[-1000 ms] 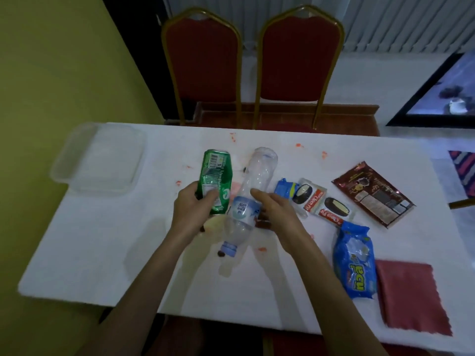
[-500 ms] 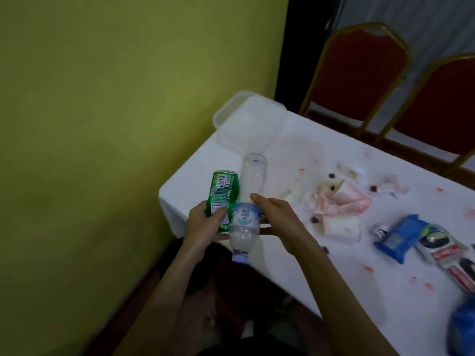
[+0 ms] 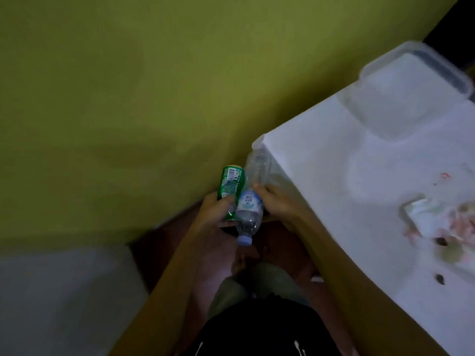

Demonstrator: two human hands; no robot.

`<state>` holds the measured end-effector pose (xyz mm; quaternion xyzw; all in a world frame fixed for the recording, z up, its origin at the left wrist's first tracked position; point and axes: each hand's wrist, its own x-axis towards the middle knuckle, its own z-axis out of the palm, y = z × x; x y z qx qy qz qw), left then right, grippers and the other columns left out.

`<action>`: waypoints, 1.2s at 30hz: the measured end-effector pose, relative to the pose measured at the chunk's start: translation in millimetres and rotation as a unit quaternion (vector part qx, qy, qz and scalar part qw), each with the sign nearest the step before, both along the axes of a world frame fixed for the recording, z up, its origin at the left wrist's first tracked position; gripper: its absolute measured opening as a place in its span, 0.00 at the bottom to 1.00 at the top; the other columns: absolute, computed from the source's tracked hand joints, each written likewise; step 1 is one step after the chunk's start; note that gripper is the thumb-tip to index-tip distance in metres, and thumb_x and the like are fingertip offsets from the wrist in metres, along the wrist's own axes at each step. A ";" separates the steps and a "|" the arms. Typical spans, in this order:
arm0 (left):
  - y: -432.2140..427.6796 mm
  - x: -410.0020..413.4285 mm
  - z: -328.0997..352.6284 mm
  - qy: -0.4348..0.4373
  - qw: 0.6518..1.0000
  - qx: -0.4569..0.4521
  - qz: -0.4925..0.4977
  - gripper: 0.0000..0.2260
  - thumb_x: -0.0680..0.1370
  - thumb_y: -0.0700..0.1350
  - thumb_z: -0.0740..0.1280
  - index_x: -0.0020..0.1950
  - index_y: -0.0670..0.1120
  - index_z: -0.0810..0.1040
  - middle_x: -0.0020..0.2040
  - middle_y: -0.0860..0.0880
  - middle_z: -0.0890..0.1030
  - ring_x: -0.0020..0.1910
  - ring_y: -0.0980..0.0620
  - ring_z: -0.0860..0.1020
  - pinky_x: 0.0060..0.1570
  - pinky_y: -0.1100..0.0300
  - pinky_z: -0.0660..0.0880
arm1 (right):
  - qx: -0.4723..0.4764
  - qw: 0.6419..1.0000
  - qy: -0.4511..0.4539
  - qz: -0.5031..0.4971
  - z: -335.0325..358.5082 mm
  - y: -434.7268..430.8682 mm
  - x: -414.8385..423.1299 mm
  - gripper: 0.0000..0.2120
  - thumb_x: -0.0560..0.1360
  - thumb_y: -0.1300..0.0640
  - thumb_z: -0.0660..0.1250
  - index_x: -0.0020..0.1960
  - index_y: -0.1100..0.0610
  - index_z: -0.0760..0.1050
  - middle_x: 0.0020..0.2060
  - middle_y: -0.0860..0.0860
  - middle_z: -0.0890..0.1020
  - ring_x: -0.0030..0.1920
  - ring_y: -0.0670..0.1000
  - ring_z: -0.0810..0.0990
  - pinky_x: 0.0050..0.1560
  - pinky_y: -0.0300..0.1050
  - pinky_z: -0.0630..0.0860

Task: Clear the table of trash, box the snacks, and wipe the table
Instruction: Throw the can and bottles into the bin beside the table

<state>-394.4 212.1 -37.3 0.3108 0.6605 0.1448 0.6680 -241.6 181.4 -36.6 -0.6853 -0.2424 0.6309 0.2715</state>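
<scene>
Left hand [image 3: 216, 209] closed round green soda can [image 3: 229, 189]; right hand [image 3: 276, 204] gripping clear plastic water bottle [image 3: 253, 194], cap end down. Both held off table [image 3: 334, 163], beside its corner. No bin visible. Risk: bottle slipping, grip mid-body, surface smooth.

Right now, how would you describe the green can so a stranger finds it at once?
Start at the near corner of the white table, beside the yellow-green wall. Just off that corner, two hands hold trash. The left hand grips the green metal drink can; its neighbour, in the right hand, is a clear plastic bottle with a pale cap.
</scene>
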 end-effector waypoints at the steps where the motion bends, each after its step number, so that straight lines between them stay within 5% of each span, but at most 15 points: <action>1: 1.0 -5.1 -6.8 0.005 1.000 -0.002 0.010 0.07 0.79 0.37 0.64 0.54 0.45 0.78 0.43 0.45 0.83 0.39 0.49 0.82 0.27 0.60 0.79 | -0.022 1.000 0.001 0.014 -9.8 5.8 -4.9 0.15 0.83 0.44 0.58 0.52 0.54 0.77 0.47 0.55 0.84 0.45 0.53 0.84 0.48 0.55 0.84; 5: 2.7 -19.7 -46.7 0.035 0.998 -0.054 0.026 0.13 0.76 0.40 0.69 0.61 0.42 0.79 0.52 0.40 0.84 0.50 0.41 0.83 0.48 0.42 0.82 | -0.079 0.994 -0.020 0.066 -57.4 24.1 -17.4 0.20 0.83 0.42 0.58 0.58 0.58 0.77 0.44 0.52 0.82 0.42 0.51 0.83 0.39 0.49 0.82; 8: 6.5 -25.2 -92.2 0.051 0.995 -0.086 0.031 0.15 0.75 0.40 0.68 0.61 0.40 0.79 0.52 0.39 0.84 0.51 0.40 0.83 0.54 0.41 0.80 | -0.108 0.990 -0.036 0.087 -103.8 32.3 -20.5 0.24 0.82 0.41 0.59 0.61 0.61 0.76 0.49 0.55 0.83 0.43 0.51 0.83 0.37 0.45 0.80; 11: 12.0 -24.9 -150.6 0.059 0.990 -0.118 0.048 0.11 0.76 0.39 0.66 0.58 0.40 0.77 0.52 0.38 0.82 0.52 0.40 0.82 0.55 0.42 0.80 | -0.144 0.984 -0.043 0.097 -165.3 38.0 -21.3 0.27 0.81 0.39 0.61 0.64 0.62 0.75 0.54 0.57 0.82 0.48 0.54 0.83 0.45 0.51 0.83; 14: 16.1 -19.6 -215.3 0.080 0.985 -0.147 0.032 0.18 0.78 0.44 0.66 0.66 0.41 0.73 0.56 0.38 0.81 0.52 0.40 0.82 0.52 0.45 0.81 | -0.177 0.975 -0.058 0.120 -234.5 37.6 -17.2 0.31 0.79 0.37 0.62 0.66 0.63 0.74 0.58 0.59 0.81 0.54 0.58 0.82 0.57 0.60 0.81; 21: 22.3 -15.8 -370.1 0.128 0.978 -0.162 -0.029 0.19 0.78 0.43 0.63 0.68 0.38 0.72 0.59 0.37 0.79 0.54 0.37 0.80 0.56 0.42 0.79 | -0.235 0.966 -0.046 0.101 -368.7 51.3 -19.5 0.30 0.80 0.38 0.62 0.69 0.62 0.72 0.61 0.58 0.78 0.58 0.60 0.79 0.58 0.60 0.79; 24: 21.8 -16.2 -414.1 0.132 0.979 -0.154 -0.024 0.12 0.78 0.42 0.63 0.59 0.39 0.77 0.56 0.38 0.81 0.52 0.38 0.80 0.55 0.42 0.80 | -0.266 0.957 -0.030 0.115 -414.5 54.6 -18.6 0.28 0.80 0.39 0.61 0.69 0.60 0.70 0.61 0.59 0.77 0.54 0.59 0.78 0.48 0.56 0.79; 27: 22.3 -14.0 -437.4 0.128 0.983 -0.124 -0.036 0.03 0.80 0.41 0.64 0.53 0.45 0.75 0.53 0.45 0.79 0.53 0.41 0.78 0.59 0.43 0.77 | -0.274 0.948 -0.039 0.160 -450.4 61.6 -11.8 0.31 0.80 0.36 0.60 0.73 0.58 0.68 0.68 0.58 0.74 0.61 0.62 0.77 0.53 0.59 0.80; 29: 22.4 -14.8 -444.9 0.124 0.986 -0.102 -0.046 0.14 0.81 0.41 0.63 0.67 0.47 0.75 0.60 0.44 0.78 0.60 0.40 0.76 0.64 0.46 0.74 | -0.258 0.943 -0.084 0.194 -464.9 63.7 -7.4 0.32 0.81 0.38 0.60 0.75 0.59 0.66 0.70 0.57 0.72 0.64 0.62 0.75 0.57 0.59 0.80; 31: 22.9 -16.2 -439.3 0.131 0.986 -0.074 -0.066 0.24 0.82 0.41 0.61 0.78 0.47 0.64 0.65 0.45 0.76 0.62 0.40 0.76 0.64 0.46 0.74 | -0.229 0.940 -0.124 0.223 -464.7 61.6 -4.3 0.27 0.81 0.42 0.61 0.70 0.61 0.72 0.67 0.57 0.75 0.62 0.61 0.77 0.58 0.58 0.80; 36: 20.0 -17.7 -365.5 0.141 0.985 -0.029 -0.095 0.26 0.81 0.41 0.59 0.79 0.49 0.60 0.54 0.51 0.78 0.54 0.45 0.79 0.55 0.50 0.78 | -0.166 0.942 -0.171 0.237 -403.0 44.1 -8.3 0.12 0.82 0.55 0.60 0.44 0.59 0.77 0.42 0.57 0.76 0.42 0.56 0.76 0.44 0.47 0.76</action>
